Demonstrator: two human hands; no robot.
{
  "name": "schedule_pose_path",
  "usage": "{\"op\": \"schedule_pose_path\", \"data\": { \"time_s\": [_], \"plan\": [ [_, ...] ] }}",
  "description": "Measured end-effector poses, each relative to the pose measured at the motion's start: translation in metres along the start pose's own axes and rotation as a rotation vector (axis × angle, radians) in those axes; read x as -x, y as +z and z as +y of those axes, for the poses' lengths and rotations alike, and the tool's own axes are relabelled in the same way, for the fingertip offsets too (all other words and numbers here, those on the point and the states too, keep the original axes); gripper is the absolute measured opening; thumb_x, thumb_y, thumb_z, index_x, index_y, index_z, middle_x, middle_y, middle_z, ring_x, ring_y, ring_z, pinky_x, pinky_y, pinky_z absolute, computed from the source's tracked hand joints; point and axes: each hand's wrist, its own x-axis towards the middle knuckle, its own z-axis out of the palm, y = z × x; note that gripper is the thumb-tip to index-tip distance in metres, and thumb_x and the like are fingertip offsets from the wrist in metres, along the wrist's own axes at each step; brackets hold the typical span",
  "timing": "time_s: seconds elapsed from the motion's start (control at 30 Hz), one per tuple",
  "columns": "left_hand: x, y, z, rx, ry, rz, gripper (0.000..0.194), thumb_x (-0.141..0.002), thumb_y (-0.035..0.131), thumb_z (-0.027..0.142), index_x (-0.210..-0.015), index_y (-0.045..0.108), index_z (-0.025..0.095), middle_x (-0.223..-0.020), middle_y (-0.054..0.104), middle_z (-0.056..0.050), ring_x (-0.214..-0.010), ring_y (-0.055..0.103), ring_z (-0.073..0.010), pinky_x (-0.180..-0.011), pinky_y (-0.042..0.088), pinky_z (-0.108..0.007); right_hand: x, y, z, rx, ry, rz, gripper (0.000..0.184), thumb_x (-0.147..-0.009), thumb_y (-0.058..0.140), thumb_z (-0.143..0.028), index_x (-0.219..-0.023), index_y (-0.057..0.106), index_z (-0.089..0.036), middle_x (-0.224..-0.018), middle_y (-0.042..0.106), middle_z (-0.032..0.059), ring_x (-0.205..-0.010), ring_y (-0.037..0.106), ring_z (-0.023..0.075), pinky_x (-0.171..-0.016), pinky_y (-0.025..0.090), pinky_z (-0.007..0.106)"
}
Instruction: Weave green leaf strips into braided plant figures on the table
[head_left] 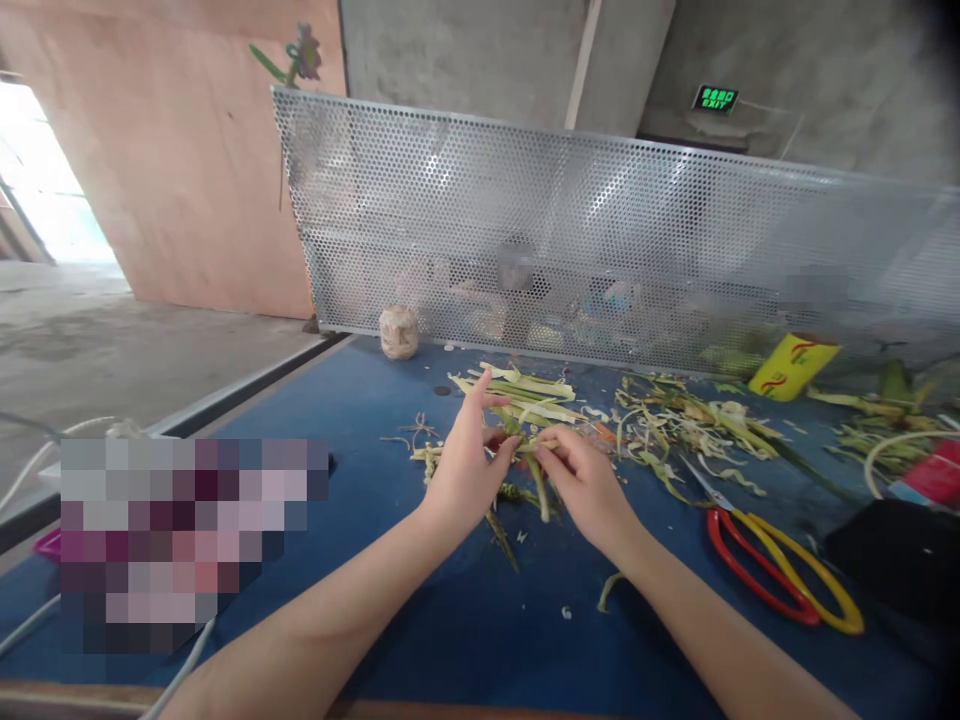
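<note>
Over the blue tabletop [360, 520], both hands meet at a pale green plant stalk [541, 492] whose thick end points down toward me. My left hand [466, 455] pinches near its top with thumb and fingers, the index finger raised. From the other side, the fingers of my right hand [586, 480] are closed on the same stalk. Just beyond lie several pale cut stalks [525, 385], side by side. Darker green plant pieces [501, 540] lie below the hands. My fingers partly hide where the stalk is gripped.
Red-and-yellow-handled scissors [780, 575] rest at right, blades toward a heap of plant scraps [697, 420]. Behind stand a yellow roll [793, 367], a tape-like roll [398, 333] and a perforated metal screen [480, 220]. A blurred item [187, 530] and white cables [184, 670] occupy the left.
</note>
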Motion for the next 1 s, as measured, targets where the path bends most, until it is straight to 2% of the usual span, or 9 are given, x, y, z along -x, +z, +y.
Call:
{"op": "schedule_pose_path", "data": {
  "time_s": [0.1, 0.2, 0.33, 0.57, 0.7, 0.77, 0.83, 0.9, 1.0],
  "plan": [
    [0.001, 0.000, 0.004, 0.072, 0.046, 0.013, 0.065, -0.076, 0.051, 0.010, -0.132, 0.024, 0.028, -0.114, 0.049, -0.007, -0.067, 0.057, -0.0093, -0.059, 0.050, -0.022, -0.002, 0.004, -0.003, -0.524, 0.221, -0.046, 0.018, -0.079, 0.052, -0.039, -0.076, 0.048, -0.022, -0.060, 0.059, 0.0001, -0.056, 0.057, 0.0166, -0.055, 0.044, 0.030],
    [0.003, 0.000, 0.007, 0.088, 0.079, 0.019, 0.062, -0.078, 0.050, 0.011, -0.132, 0.027, 0.029, -0.113, 0.051, -0.007, -0.073, 0.058, -0.0122, -0.061, 0.050, -0.023, -0.003, 0.006, -0.005, -0.782, 0.347, -0.039, 0.022, -0.072, 0.062, -0.037, -0.074, 0.048, -0.020, -0.058, 0.059, -0.0011, -0.050, 0.054, 0.0130, -0.052, 0.043, 0.027],
    [0.004, -0.001, 0.008, 0.057, 0.089, 0.015, 0.061, -0.078, 0.051, 0.012, -0.131, 0.027, 0.029, -0.111, 0.052, -0.006, -0.073, 0.058, -0.0118, -0.062, 0.049, -0.024, -0.004, 0.004, -0.004, -0.803, 0.360, -0.044, 0.026, -0.070, 0.065, -0.036, -0.075, 0.046, -0.020, -0.053, 0.059, -0.0024, -0.044, 0.050, 0.0098, -0.047, 0.040, 0.023],
    [0.002, 0.002, 0.009, 0.147, 0.003, 0.031, 0.067, -0.071, 0.062, 0.017, -0.129, 0.030, 0.025, -0.101, 0.054, -0.004, -0.063, 0.054, -0.0082, -0.061, 0.047, -0.024, -0.005, 0.002, 0.002, -0.581, 0.286, -0.006, 0.037, -0.071, 0.063, -0.040, -0.092, 0.038, -0.023, -0.051, 0.057, -0.0056, -0.038, 0.049, 0.0111, -0.040, 0.038, 0.022],
    [-0.001, 0.004, 0.005, 0.283, -0.158, 0.043, 0.070, -0.065, 0.066, 0.016, -0.127, 0.032, 0.022, -0.101, 0.054, -0.005, -0.058, 0.052, -0.0054, -0.060, 0.048, -0.024, -0.006, -0.003, 0.007, -0.175, 0.024, 0.091, 0.036, -0.076, 0.057, -0.037, -0.103, 0.037, -0.024, -0.080, 0.058, 0.0010, -0.047, 0.054, 0.0118, -0.044, 0.045, 0.026],
    [-0.004, 0.004, 0.003, 0.332, -0.273, 0.068, 0.070, -0.062, 0.069, 0.014, -0.123, 0.037, 0.019, -0.100, 0.055, -0.005, -0.057, 0.052, -0.0048, -0.060, 0.048, -0.023, -0.005, -0.007, 0.008, 0.174, -0.207, 0.214, 0.031, -0.078, 0.055, -0.031, -0.105, 0.043, -0.023, -0.096, 0.053, 0.0066, -0.062, 0.057, 0.0143, -0.055, 0.048, 0.031],
    [-0.006, 0.002, 0.002, 0.380, -0.369, 0.107, 0.068, -0.058, 0.072, 0.012, -0.119, 0.041, 0.016, -0.098, 0.056, -0.007, -0.057, 0.053, -0.0046, -0.060, 0.047, -0.023, -0.003, -0.013, 0.007, 0.526, -0.469, 0.301, 0.023, -0.079, 0.055, -0.024, -0.101, 0.051, -0.021, -0.101, 0.052, 0.0094, -0.079, 0.057, 0.0186, -0.069, 0.048, 0.035],
    [-0.007, 0.001, 0.003, 0.432, -0.426, 0.139, 0.065, -0.057, 0.072, 0.009, -0.115, 0.044, 0.014, -0.097, 0.057, -0.007, -0.058, 0.054, -0.0048, -0.060, 0.047, -0.022, 0.000, -0.019, 0.004, 0.774, -0.686, 0.270, 0.020, -0.081, 0.052, -0.017, -0.100, 0.056, -0.022, -0.102, 0.054, 0.0095, -0.092, 0.054, 0.0209, -0.079, 0.045, 0.037],
    [-0.007, 0.000, 0.003, 0.468, -0.444, 0.145, 0.060, -0.057, 0.070, 0.008, -0.112, 0.045, 0.013, -0.096, 0.058, -0.007, -0.060, 0.056, -0.0058, -0.061, 0.047, -0.022, 0.003, -0.024, 0.000, 0.916, -0.880, 0.140, 0.025, -0.082, 0.051, -0.012, -0.104, 0.058, -0.022, -0.102, 0.060, 0.0072, -0.098, 0.052, 0.0195, -0.084, 0.042, 0.035]
  ]
}}
